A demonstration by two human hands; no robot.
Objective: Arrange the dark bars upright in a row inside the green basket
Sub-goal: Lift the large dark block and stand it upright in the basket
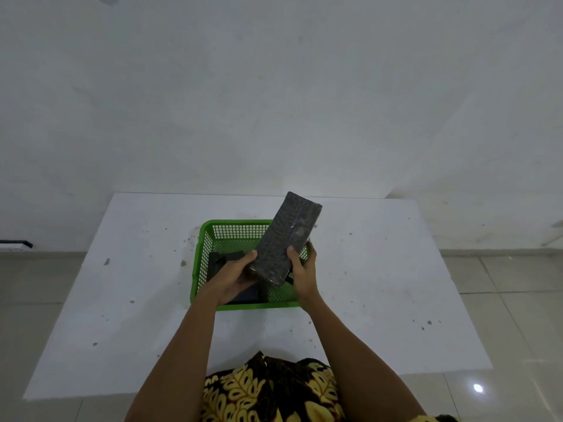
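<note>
A green mesh basket (207,239) stands in the middle of a white table (380,284). Above it I hold a long dark speckled bar (285,239), tilted with its top leaning away and to the right. My left hand (236,277) grips the bar's lower left side and my right hand (303,271) grips its lower right side. Other dark bars (224,258) lie inside the basket, partly hidden by my hands and the held bar.
The white table carries small dark specks and smudges. A white wall rises behind it. Tiled floor shows on both sides, with a small dark and white object (16,245) at the far left.
</note>
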